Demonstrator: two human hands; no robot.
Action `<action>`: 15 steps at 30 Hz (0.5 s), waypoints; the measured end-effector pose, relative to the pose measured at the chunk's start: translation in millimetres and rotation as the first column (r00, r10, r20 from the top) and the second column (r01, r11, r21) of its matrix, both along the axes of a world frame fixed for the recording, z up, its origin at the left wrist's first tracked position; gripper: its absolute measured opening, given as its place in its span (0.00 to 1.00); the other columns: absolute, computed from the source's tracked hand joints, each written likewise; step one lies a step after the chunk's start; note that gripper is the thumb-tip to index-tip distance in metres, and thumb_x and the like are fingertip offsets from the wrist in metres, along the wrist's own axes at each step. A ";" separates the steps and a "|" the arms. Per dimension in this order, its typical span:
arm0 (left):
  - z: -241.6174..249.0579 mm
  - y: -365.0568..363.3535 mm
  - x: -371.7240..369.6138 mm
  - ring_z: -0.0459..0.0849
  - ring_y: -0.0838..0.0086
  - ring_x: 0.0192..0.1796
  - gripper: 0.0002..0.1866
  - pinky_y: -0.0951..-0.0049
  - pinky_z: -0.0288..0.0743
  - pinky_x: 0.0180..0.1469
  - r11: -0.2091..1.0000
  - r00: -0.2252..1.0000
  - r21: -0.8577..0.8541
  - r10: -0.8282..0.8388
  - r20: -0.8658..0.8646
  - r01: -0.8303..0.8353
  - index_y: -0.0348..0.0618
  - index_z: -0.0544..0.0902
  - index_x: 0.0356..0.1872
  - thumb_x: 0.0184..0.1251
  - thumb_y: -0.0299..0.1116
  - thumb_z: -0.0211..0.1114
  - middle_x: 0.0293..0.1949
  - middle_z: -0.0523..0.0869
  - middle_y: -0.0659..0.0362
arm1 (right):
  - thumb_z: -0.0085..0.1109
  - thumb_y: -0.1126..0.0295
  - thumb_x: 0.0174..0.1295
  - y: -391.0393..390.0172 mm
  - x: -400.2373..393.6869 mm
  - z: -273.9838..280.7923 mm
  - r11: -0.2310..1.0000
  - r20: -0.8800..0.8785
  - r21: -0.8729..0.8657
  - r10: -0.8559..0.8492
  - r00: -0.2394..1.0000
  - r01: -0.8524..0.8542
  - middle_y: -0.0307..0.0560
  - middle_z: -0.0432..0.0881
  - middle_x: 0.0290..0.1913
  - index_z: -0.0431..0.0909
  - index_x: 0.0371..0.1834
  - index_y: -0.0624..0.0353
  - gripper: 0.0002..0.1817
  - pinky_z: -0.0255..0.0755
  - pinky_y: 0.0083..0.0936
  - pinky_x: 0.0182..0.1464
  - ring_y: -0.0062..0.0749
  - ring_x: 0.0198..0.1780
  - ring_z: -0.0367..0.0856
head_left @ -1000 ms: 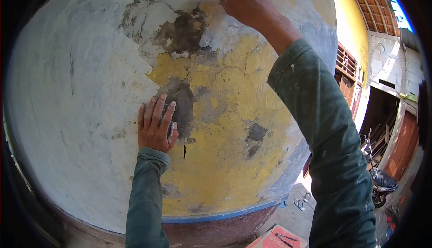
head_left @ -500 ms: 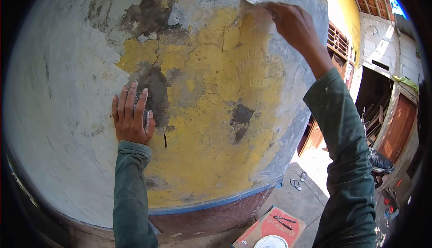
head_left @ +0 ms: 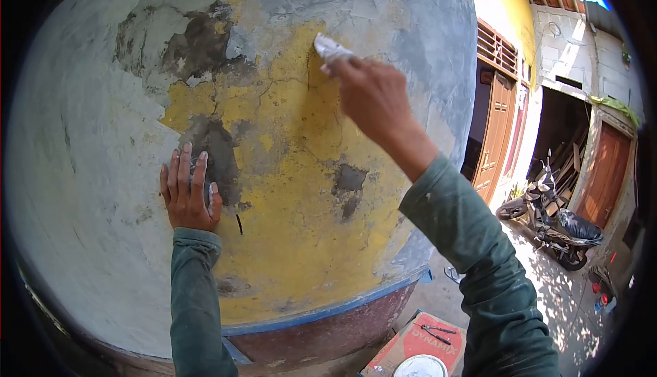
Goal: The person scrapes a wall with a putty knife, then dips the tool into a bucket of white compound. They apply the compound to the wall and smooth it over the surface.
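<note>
A wall (head_left: 274, 254) with worn yellow paint, grey patches and cracks fills the middle of the head view. My left hand (head_left: 188, 196) lies flat on it, fingers spread, beside a dark grey bare patch (head_left: 217, 158). White powder marks its fingertips. Higher up and to the right, my right hand (head_left: 373, 93) is closed on a thin flat whitish piece (head_left: 331, 47), held against or close to the upper yellow area. Motion blur and the fingers hide whether that piece is a scraper or a folded sheet.
Below the wall sits a red and brown carton (head_left: 428, 339), with pliers (head_left: 436, 333) and a round white-topped container (head_left: 420, 367) on it. A sandal (head_left: 452, 275) lies on the ground. To the right are a motorcycle (head_left: 558, 226) and a wooden door (head_left: 494, 134).
My right hand has moved left and down across the wall with the flat whitish piece. My left hand stays on the same spot. The view has turned slightly right, showing the whole motorcycle.
</note>
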State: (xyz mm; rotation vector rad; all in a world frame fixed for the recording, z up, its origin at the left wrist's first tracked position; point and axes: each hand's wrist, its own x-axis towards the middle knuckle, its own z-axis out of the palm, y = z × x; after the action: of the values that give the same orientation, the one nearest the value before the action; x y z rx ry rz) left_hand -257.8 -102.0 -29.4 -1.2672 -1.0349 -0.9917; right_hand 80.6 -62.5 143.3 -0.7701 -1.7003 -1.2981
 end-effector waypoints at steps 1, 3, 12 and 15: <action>-0.2 0.0 0.9 0.64 0.52 0.80 0.28 0.45 0.53 0.83 1.000 1.000 0.000 -0.003 -0.001 0.003 0.52 0.73 0.75 0.74 0.38 0.52 0.77 0.70 0.51 | 0.59 0.71 0.72 1.6 -15.9 -26.6 0.999 0.104 0.034 0.030 0.994 -0.034 0.40 0.89 0.35 0.84 0.56 0.52 0.12 0.76 0.29 0.30 0.25 0.27 0.82; 1.1 -1.1 0.4 0.64 0.52 0.80 0.28 0.45 0.53 0.83 1.000 1.000 0.009 -0.018 -0.007 0.018 0.51 0.73 0.75 0.74 0.38 0.52 0.78 0.70 0.51 | 0.57 0.70 0.73 -20.4 -25.9 -71.4 0.973 0.242 -0.055 0.231 0.942 -0.224 0.46 0.89 0.34 0.85 0.52 0.55 0.10 0.77 0.31 0.30 0.34 0.29 0.86; -0.5 0.5 -1.3 0.65 0.52 0.80 0.30 0.44 0.54 0.82 1.000 1.000 -0.005 -0.025 0.008 0.025 0.54 0.73 0.75 0.71 0.38 0.55 0.78 0.70 0.52 | 0.65 0.69 0.73 -0.5 68.0 8.1 0.081 -0.818 -0.320 0.480 0.318 -0.944 0.42 0.89 0.40 0.84 0.51 0.66 0.11 0.80 0.22 0.41 0.20 0.37 0.86; 0.8 -1.6 1.0 0.65 0.52 0.80 0.29 0.44 0.53 0.83 1.000 1.000 -0.003 -0.009 -0.003 0.009 0.51 0.72 0.75 0.73 0.39 0.52 0.78 0.70 0.51 | 0.68 0.68 0.72 16.3 49.9 5.5 0.173 -0.761 -0.417 0.470 0.447 -0.892 0.41 0.89 0.40 0.85 0.51 0.67 0.13 0.78 0.22 0.41 0.18 0.38 0.83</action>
State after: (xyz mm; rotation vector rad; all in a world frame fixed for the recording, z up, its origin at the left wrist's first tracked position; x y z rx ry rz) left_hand -256.8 -103.6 -28.6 -1.2761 -1.0294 -0.9952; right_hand 130.5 -46.2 148.8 -0.5046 -1.7918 0.4516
